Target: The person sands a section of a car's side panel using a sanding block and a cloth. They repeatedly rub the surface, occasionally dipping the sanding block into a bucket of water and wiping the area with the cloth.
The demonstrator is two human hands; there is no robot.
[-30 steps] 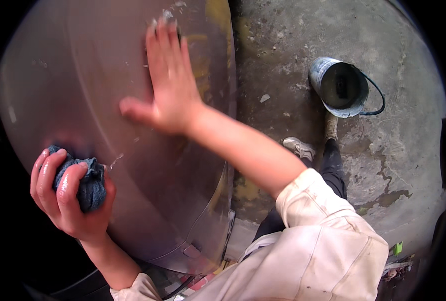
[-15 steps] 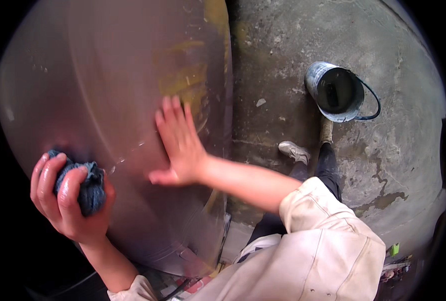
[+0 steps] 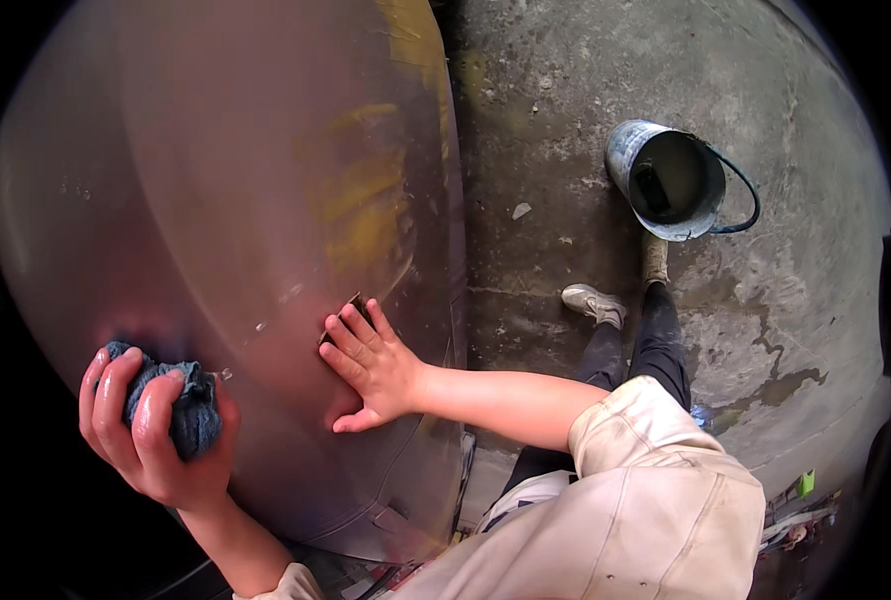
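- A large curved metal panel [image 3: 215,220], dull silver with yellowish smears near its right edge, fills the left half of the view and stands on a concrete floor [image 3: 565,120].
- The right hand [image 3: 370,365] lies flat on the lower part of the panel with its grip wide, fingers spread and pointing up-left. A small dark piece of abrasive sheet [image 3: 350,305] shows just under the fingertips.
- The left hand [image 3: 145,425] is held at the panel's lower left. Its grip is closed tight around a bunched blue-grey cloth [image 3: 190,410], which sits against the metal.
- Both hands look wet and glossy, and small droplets show on the panel between them.
- The right forearm is bare up to a rolled pale beige sleeve [image 3: 645,490], which fills the lower right.
- Below the sleeve, dark trousers [image 3: 645,340] lead to a grey shoe [image 3: 593,303] planted on the floor just right of the panel's edge.
- A galvanised metal bucket [image 3: 670,175] with a dark wire handle stands on the floor beyond the shoe, well apart from the panel, with a dark object inside.
- The floor is stained and patchy, with damp marks at right.
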